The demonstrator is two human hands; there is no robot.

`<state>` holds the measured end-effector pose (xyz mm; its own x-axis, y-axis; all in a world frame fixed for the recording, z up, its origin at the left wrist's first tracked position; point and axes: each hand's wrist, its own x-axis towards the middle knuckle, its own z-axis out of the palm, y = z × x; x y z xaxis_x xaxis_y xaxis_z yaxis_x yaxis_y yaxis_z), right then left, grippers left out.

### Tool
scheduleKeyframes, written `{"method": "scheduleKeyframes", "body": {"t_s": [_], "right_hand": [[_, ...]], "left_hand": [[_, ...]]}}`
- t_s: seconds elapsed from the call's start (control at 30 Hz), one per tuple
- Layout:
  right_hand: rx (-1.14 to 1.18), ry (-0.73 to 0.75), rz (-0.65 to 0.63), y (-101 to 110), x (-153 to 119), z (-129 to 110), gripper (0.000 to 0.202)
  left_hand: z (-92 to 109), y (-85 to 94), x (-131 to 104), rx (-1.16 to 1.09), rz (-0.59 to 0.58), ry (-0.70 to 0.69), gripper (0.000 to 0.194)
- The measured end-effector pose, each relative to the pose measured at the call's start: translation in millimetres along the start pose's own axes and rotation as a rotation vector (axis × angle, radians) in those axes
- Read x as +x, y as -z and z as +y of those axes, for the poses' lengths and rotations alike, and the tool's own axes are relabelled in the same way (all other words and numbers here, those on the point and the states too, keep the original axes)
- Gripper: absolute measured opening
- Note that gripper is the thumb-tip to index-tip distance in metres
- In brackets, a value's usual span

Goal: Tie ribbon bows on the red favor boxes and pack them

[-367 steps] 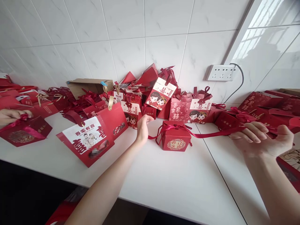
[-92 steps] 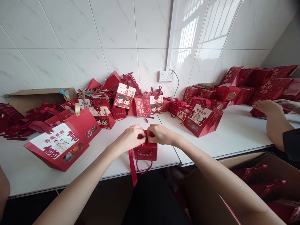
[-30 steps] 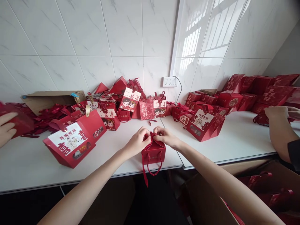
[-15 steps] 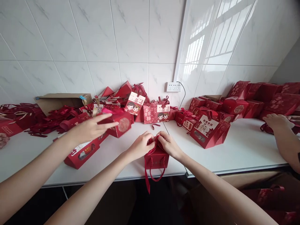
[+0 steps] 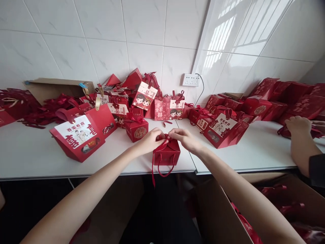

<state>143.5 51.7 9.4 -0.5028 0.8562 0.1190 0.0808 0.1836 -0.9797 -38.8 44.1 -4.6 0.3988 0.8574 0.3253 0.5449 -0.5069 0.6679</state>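
A small red box point(image 5: 167, 156) stands at the table's front edge, its twisted cord handle hanging over the edge. On its top is a red ribbon point(image 5: 153, 169), knotted or looped at the middle, with one tail dangling at the left. My left hand point(image 5: 152, 139) pinches the ribbon from the left, fingers closed. From the right, my right hand point(image 5: 185, 139) has its thumb and fingers closed on the ribbon too. The two hands are nearly touching above the lid.
A white-labelled red box point(image 5: 80, 135) stands left, a small red box point(image 5: 137, 130) nearer. More boxes point(image 5: 223, 130) are piled along the wall. A co-worker's hand point(image 5: 299, 125) is at far right. A socket strip point(image 5: 190, 80) is on the wall.
The other person's arm at the left has withdrawn, leaving a small red box standing on the table. My hands have drawn slightly apart on the ribbon. The view has tilted down.
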Motion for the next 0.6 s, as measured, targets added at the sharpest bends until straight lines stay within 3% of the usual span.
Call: {"method": "scheduleKeyframes", "body": {"t_s": [0.13, 0.27, 0.43, 0.6], "right_hand": [[0.206, 0.002, 0.01, 2, 2, 5, 0.024], [0.175, 0.029, -0.01, 2, 0, 3, 0.024], [0.131, 0.004, 0.01, -1, -2, 0, 0.025], [0.099, 0.008, 0.048, -1, 1, 3, 0.027]], "left_hand": [[9, 4.0, 1, 0.046, 0.031, 0.047, 0.012], [12, 3.4, 6, 0.054, 0.131, 0.089, 0.004], [10, -4.2, 10, -0.071, 0.273, 0.129, 0.01], [8, -6.0, 10, -0.223, 0.232, 0.088, 0.016]]}}
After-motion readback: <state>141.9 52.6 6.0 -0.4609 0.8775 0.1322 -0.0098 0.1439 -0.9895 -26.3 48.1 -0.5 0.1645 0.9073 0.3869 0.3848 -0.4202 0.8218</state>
